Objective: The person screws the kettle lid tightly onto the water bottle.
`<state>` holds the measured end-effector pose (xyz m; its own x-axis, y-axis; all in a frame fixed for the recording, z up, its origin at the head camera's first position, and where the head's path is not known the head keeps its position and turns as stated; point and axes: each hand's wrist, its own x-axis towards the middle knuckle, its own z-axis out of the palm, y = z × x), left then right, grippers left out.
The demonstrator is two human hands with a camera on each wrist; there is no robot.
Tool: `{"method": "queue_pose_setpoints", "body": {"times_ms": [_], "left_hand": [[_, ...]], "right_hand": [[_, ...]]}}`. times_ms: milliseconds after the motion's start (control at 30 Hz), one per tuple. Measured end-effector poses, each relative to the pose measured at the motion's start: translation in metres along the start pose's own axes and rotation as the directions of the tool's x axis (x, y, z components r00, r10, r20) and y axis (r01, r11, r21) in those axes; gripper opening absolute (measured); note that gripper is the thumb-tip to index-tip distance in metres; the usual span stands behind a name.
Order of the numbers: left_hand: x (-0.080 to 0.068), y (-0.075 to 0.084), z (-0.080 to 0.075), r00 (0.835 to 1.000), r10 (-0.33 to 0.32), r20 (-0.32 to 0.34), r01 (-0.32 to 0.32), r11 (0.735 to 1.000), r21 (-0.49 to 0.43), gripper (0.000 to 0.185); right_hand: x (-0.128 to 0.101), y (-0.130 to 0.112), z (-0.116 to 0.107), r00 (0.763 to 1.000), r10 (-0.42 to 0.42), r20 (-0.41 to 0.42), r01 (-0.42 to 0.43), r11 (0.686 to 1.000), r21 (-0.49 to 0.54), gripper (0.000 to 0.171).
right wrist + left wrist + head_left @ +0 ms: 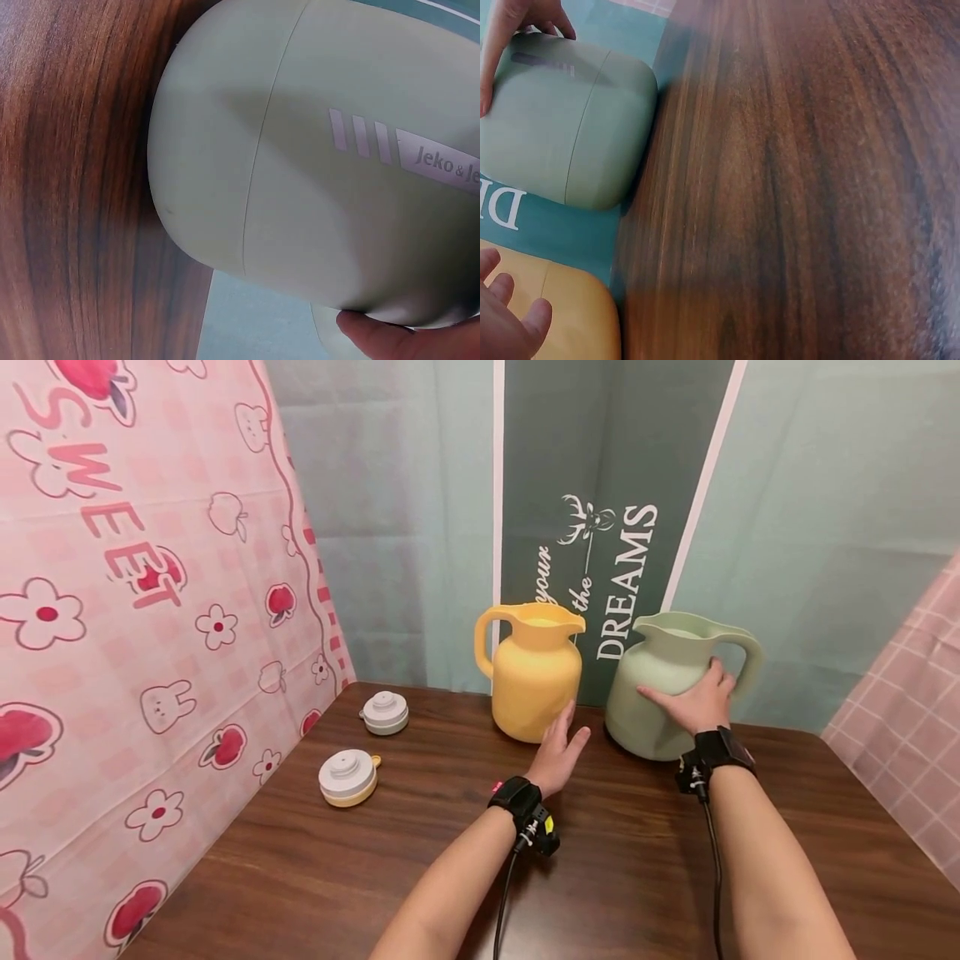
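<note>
The green jug (667, 685), standing at the back of the wooden table (375, 877), is steadied by the right hand (693, 702) — fingers spread flat on its body, thumb by the handle. The left hand (557, 752) is held open, just short of the yellow jug (534, 672). A firmer grasp is judged the next need; two loose lids (348, 775) lie well apart — nothing obstructs.

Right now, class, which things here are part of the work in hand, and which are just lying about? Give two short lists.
In hand:
- green jug, right hand flat on its side
- yellow jug, left hand open, reaching at its base

Lying about:
- grey lid, back left of the table
- yellow-edged lid, nearer the left edge
- DREAMS banner behind the jugs
</note>
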<state>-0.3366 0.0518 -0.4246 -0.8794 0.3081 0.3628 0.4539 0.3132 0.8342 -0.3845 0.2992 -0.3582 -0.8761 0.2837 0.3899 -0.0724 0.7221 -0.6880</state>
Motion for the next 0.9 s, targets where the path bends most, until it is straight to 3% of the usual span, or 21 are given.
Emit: {"method": "queue_pose_setpoints", "body": {"times_ms": [267,467,900], "left_hand": [[-0.001,-0.001,0.001,0.999,-0.034,-0.009,0.034,0.999,0.009,0.059],[-0.003,0.002,-0.002,1.000,-0.025,-0.003,0.025,1.000,0.001,0.062],[-0.005,0.007,-0.006,1.000,-0.030,0.010,0.030,1.000,0.006,0.063]], "right_hand": [[-0.005,0.002,-0.004,1.000,-0.028,0.008,0.028,1.000,-0.010,0.125],[-0.016,-0.003,-0.010,0.997,-0.073,0.030,0.073,0.997,0.004,0.124],[-0.043,-0.009,-0.016,0.986,-0.150,0.071,0.144,0.986,0.090,0.119]]}}
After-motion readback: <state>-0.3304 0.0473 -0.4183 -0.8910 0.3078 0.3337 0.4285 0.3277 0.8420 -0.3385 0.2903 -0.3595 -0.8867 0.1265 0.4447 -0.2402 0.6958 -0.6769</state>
